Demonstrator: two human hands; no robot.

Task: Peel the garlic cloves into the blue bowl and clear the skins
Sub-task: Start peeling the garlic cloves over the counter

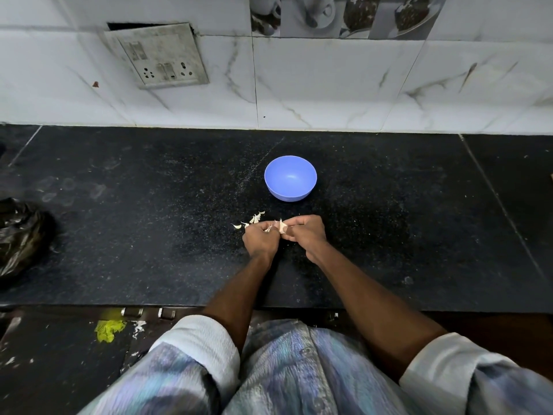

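A blue bowl stands on the black counter and looks empty. Just in front of it, my left hand and my right hand meet, fingers curled. Between them they pinch a garlic clove with pale skin sticking up from it. A few loose garlic skins lie on the counter just left of and behind my left hand. How much of the clove is peeled is hidden by my fingers.
A crumpled black plastic bag lies at the counter's left edge. The tiled wall with a switch plate rises behind the counter. The counter's front edge runs just before my forearms.
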